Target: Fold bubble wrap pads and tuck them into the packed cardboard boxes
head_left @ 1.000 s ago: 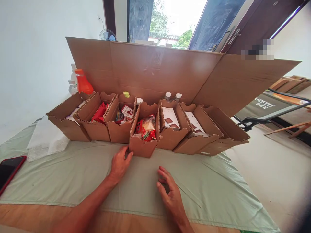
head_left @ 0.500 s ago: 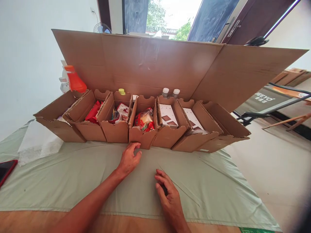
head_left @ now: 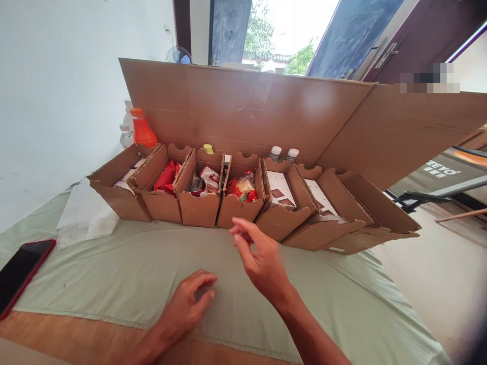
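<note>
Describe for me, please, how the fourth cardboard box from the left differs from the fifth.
The fourth box holds red snack packaging, while the fifth box holds a white carton with brown patches. The fourth box's sides run almost straight toward the camera, while the fifth box's sides slant rightward toward the front. Both are open-topped brown cardboard and stand on the green cloth.

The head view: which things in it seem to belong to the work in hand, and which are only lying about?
Probably in the work:
the row of cardboard boxes
the red packets and white packs inside some

Probably only lying about:
the red-edged phone
the orange bottle
the fan behind
</note>
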{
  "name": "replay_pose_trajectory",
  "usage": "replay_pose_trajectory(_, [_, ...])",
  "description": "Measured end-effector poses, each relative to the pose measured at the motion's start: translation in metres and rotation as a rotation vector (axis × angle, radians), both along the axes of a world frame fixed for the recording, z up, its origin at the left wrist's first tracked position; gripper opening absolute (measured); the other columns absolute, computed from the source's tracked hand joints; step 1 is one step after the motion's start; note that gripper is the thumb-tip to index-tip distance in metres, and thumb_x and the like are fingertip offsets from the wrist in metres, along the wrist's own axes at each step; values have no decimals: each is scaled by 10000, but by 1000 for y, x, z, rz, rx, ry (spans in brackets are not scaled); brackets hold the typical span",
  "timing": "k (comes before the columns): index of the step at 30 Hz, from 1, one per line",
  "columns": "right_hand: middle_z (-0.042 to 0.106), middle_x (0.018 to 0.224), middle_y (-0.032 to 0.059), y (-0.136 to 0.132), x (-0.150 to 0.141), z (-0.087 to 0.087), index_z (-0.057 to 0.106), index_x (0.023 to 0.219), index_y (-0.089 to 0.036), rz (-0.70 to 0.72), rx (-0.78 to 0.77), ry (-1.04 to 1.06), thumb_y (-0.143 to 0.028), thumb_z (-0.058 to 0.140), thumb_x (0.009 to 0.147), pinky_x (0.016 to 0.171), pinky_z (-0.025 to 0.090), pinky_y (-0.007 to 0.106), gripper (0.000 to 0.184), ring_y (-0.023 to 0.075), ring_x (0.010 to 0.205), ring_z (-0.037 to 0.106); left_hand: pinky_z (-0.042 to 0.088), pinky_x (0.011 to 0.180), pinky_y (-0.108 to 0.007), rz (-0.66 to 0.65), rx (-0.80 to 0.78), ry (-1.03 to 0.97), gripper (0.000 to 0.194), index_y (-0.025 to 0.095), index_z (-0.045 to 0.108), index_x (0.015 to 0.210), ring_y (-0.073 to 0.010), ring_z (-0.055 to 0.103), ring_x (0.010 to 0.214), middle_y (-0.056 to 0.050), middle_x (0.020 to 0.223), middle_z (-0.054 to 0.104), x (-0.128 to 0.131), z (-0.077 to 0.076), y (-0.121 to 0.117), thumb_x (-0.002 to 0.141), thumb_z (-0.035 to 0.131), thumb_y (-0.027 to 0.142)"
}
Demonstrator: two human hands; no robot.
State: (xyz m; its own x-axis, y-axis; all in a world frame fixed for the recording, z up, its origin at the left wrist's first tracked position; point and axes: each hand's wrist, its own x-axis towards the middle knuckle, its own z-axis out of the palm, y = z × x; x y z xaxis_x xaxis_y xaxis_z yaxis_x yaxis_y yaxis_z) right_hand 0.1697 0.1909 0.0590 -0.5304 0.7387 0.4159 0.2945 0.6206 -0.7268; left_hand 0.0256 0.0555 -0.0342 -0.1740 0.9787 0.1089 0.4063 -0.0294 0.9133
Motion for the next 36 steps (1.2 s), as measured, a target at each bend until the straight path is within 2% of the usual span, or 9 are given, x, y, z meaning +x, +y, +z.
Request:
replay_pose_trajectory(4, [748,887,20,36,-67,29,454,1474,-204,-40,128,-351,-172,506,942,737,489,278,536,191,789,699,625,764,-274,108,23,-19,207,250,757,990,-214,757,884,-59,960,790,-21,-16,-47,903,576,304])
replay_pose_trajectory(10, [736,795,57,48,-95,20,672,985,-205,-113,163,-505,-174,497,956,647,396,270,180,233,769,697,630,839,-266,232,-69,-33,266,282,763,1063,-215,756,984,-46,1041,791,-56,-33,-87,962,564,427])
replay_pose_trajectory(14, [736,794,22,7,-65,14,642,926,-217,-39,197,-473,-190,487,973,626,383,255,164,185,710,684,626,866,-278,259,-73,-57,292,279,765,1071,-225,747,1013,-57,1067,783,-66,-36,-101,965,567,466])
replay_pose_trajectory(19, [736,746,8,-48,27,11,678,955,-266,129,154,-311,-323,465,1008,602,483,256,227,167,636,689,614,917,-337,406,-58,-141,344,251,710,1167,-243,728,1058,-91,1165,740,-71,-30,-110,952,587,489])
replay_pose_trajectory(22, [779,835,25,-56,93,6,722,965,-303,-32,63,-228,-432,561,955,614,571,279,207,202,679,740,584,981,-423,508,-78,-149,457,243,606,1313,-277,673,1171,-119,1301,675,-65,-23,-104,937,591,502])
replay_pose_trajectory(25, [790,910,66,-59,150,-5,713,1107,-292,-325,-117,-102,-541,645,877,613,627,331,346,249,715,758,545,1033,-485,462,-47,-140,592,254,496,1435,-306,599,1276,-139,1457,557,-49,-18,-91,905,611,491])
replay_pose_trajectory(28, [743,1204,117,-76,187,-28,556,1405,-303,-341,-305,7,-488,718,847,748,659,382,609,293,958,760,511,1072,-529,364,-66,-155,687,264,401,1510,-326,523,1362,-147,1542,457,-34,-16,-79,896,617,483])
replay_pose_trajectory(31, [610,1431,122,-107,191,-66,485,1493,-324,-234,-369,-25,-425,782,800,924,621,447,761,342,1202,667,496,1086,-556,307,-103,-181,730,262,343,1543,-344,465,1413,-153,1577,411,-29,-14,-69,902,616,482])
replay_pose_trajectory(36, [610,1424,140,-136,139,-117,509,1486,-236,-296,-284,-31,-484,773,785,1041,534,549,789,398,1291,589,501,1095,-532,216,-59,-246,779,222,343,1539,-358,455,1424,-170,1567,432,-26,-11,-46,858,656,437])
